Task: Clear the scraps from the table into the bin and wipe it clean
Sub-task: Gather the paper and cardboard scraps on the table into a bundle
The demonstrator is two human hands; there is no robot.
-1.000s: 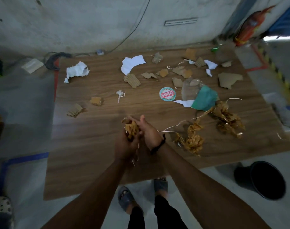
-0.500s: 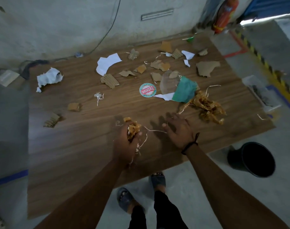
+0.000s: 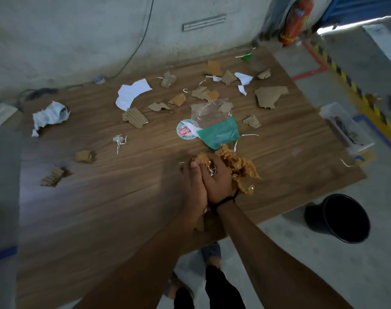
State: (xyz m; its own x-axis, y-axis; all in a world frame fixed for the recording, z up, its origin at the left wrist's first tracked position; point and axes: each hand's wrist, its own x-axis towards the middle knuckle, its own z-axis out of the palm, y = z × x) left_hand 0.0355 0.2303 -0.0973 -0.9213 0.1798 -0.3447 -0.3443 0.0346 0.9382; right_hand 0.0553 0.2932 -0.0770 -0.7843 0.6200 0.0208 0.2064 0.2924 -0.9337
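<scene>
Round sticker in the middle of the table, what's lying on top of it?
A white paper scrap lies across the round sticker, and the green wrapper reaches its right edge. The print beneath them is hidden.

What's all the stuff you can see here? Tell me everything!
table: one, brown wood, under everything
cardboard scraps: many, brown, scattered over the table
paper pieces: several, white, far side and left
green wrapper: one, green, table middle
clear plastic: one, see-through, behind the green wrapper
round label: one, white and red, left of the green wrapper
gold wrappers: one crumpled bunch, golden, in both grips
bin: one, black, floor right of table
fire extinguisher: one, red, far wall
left grip: holds gold wrappers
right grip: holds gold wrappers
</scene>
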